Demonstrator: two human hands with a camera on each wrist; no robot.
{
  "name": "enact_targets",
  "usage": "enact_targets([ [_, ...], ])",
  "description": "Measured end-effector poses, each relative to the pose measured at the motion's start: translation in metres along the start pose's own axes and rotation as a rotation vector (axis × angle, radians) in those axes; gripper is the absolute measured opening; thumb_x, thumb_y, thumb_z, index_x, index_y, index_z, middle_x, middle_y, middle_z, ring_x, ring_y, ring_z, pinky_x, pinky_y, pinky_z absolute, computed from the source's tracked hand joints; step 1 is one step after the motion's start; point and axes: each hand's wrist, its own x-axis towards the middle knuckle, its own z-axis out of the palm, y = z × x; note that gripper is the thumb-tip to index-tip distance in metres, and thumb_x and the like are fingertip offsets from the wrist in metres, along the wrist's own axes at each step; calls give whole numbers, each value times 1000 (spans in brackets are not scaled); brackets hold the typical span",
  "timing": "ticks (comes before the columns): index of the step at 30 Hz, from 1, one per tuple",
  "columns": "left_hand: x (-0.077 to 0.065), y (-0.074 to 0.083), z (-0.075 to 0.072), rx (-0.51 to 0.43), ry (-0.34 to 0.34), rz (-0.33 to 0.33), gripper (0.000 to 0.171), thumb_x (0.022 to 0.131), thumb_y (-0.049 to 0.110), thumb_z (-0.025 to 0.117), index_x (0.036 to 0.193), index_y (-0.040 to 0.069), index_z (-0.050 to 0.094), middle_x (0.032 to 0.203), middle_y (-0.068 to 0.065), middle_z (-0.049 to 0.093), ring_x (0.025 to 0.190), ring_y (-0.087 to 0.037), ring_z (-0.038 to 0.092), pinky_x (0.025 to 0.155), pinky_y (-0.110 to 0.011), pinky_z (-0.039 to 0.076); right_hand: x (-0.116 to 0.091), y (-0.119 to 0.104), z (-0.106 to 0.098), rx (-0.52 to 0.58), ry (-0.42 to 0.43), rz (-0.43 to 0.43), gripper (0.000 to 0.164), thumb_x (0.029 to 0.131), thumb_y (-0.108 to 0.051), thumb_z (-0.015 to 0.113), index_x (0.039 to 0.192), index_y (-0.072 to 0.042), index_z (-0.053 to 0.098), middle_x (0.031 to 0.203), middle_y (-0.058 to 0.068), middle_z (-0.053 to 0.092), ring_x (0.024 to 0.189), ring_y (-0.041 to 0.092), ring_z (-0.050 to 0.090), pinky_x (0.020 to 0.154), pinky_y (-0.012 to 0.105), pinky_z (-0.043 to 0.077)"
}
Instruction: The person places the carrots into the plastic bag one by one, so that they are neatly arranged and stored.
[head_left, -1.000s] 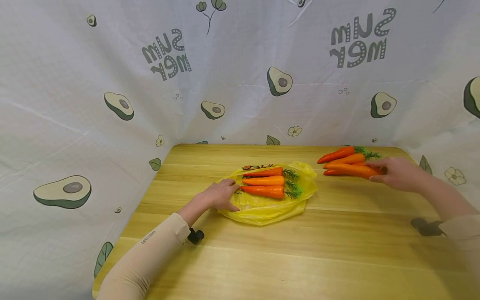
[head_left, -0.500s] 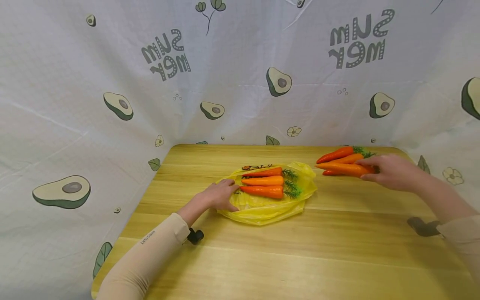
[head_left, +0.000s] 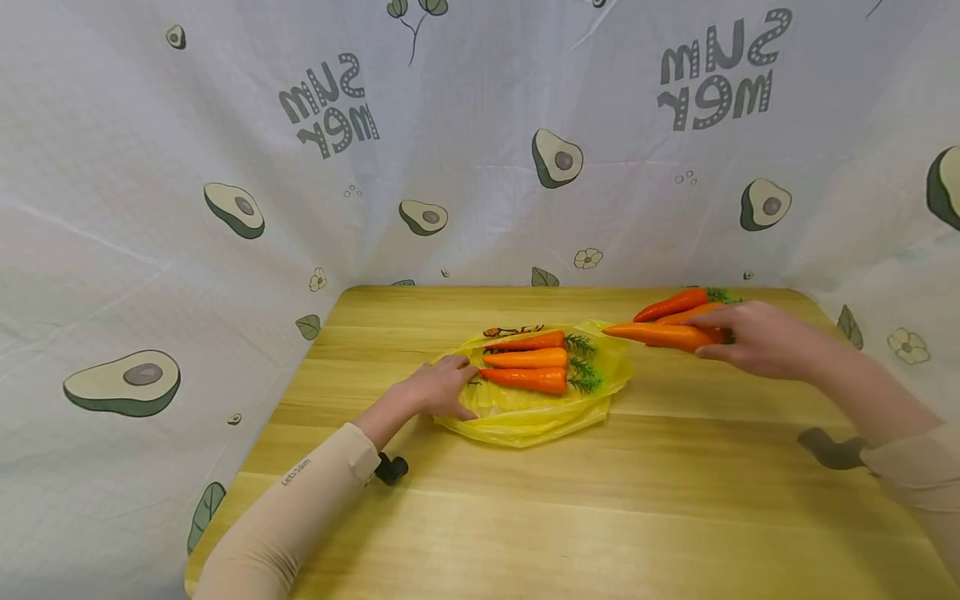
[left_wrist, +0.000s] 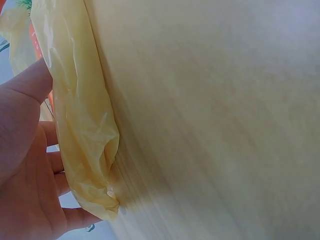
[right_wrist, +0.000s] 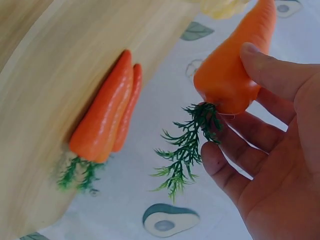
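On R side of the pale wood-grain table (head_left: 525, 525), the person's R hand (head_left: 757, 337) grips a smooth, tapered orange carrot (head_left: 663, 335), thumb on one side, fingers on the other; its feathery green top (right_wrist: 187, 150) hangs by the fingers in R wrist view. Vs 1 s ago, R hand + carrot have shifted left: tip was clear of the thin yellow plastic bag (head_left: 517, 429), now overlaps its R edge in head view. Can't tell if it touches.

L hand (head_left: 442, 387) hasn't moved: at bag's L end, fingers spread + fairly straight, thumb by near rim; fingertips partly hidden by the film in L wrist view. Bag's mouth is wide; 3 inside, same spots as before, side by side, tips left, greens right: far red-orange carrot (head_left: 528, 340), middle orange carrot (head_left: 528, 358), near red-orange carrot (head_left: 528, 381).

Behind the held one, loose nr table's far R corner: long red-orange carrot (head_left: 671, 305) + bright orange carrot (head_left: 692, 315), latter partly covered by R hand. R wrist view shows 3 loose ones, bunched.

Also: beige fabric L sleeve (head_left: 300, 500) w/ dark lettering, small black device (head_left: 392, 469) nr L wrist, white avocado-print cloth (head_left: 465, 125) behind table.
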Motion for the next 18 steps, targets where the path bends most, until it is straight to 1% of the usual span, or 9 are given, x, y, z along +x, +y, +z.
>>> enact_targets([
  [2, 0, 0, 0, 1, -1, 0, 87, 87, 58, 71, 157, 17, 38, 164, -10, 29, 152, -29, 27, 115, -61, 33, 1, -6, -1, 2, 3, -8, 51, 88, -27, 78, 131, -3, 67, 93, 4, 68, 72, 16, 50, 65, 34, 41],
  [5, 0, 0, 0, 3, -4, -1, 88, 87, 59, 71, 157, 18, 37, 164, -10, 29, 152, -29, 27, 115, -62, 32, 4, -13, -2, 10, -1, -18, 50, 87, -28, 79, 131, -6, 68, 93, 3, 67, 74, 17, 52, 65, 34, 41],
  [7, 0, 0, -1, 2, -7, -5, 88, 87, 59, 71, 158, 18, 36, 164, -10, 28, 152, -29, 26, 115, -62, 31, 6, -18, -2, 9, 5, -33, 50, 86, -28, 80, 130, -7, 69, 97, 4, 68, 78, 18, 54, 67, 35, 41],
  [9, 0, 0, -1, -1, -12, -11, 88, 87, 59, 71, 158, 19, 36, 165, -9, 28, 153, -28, 25, 116, -63, 30, 8, -24, -1, 21, -2, -46, 50, 86, -28, 80, 130, -9, 69, 91, 1, 65, 76, 18, 52, 64, 33, 39],
  [12, 0, 1, -1, 0, -14, -15, 88, 87, 59, 71, 158, 19, 36, 165, -9, 28, 153, -28, 25, 117, -63, 28, 11, -32, 1, 26, 5, -86, 50, 85, -28, 81, 131, -11, 69, 87, -4, 63, 72, 15, 50, 63, 30, 39],
  [14, 0, 1, -1, 5, -15, -16, 88, 87, 59, 70, 158, 20, 36, 164, -9, 29, 153, -28, 25, 117, -62, 27, 13, -39, 2, 27, 9, -106, 51, 85, -28, 81, 131, -12, 69, 87, -5, 65, 68, 12, 47, 62, 29, 39],
  [15, 0, 1, -1, 9, -15, -16, 88, 87, 59, 70, 158, 20, 36, 164, -9, 29, 152, -28, 26, 117, -62, 27, 14, -42, 2, 26, 10, -111, 51, 85, -28, 81, 132, -12, 69, 89, -4, 66, 68, 11, 47, 62, 29, 40],
  [18, 1, 2, -1, 18, -16, -21, 88, 87, 60, 70, 158, 20, 37, 164, -8, 30, 152, -29, 26, 118, -62, 26, 17, -52, 4, 31, 18, -130, 52, 85, -30, 82, 131, -10, 69, 102, 0, 72, 72, 10, 51, 65, 30, 46],
])
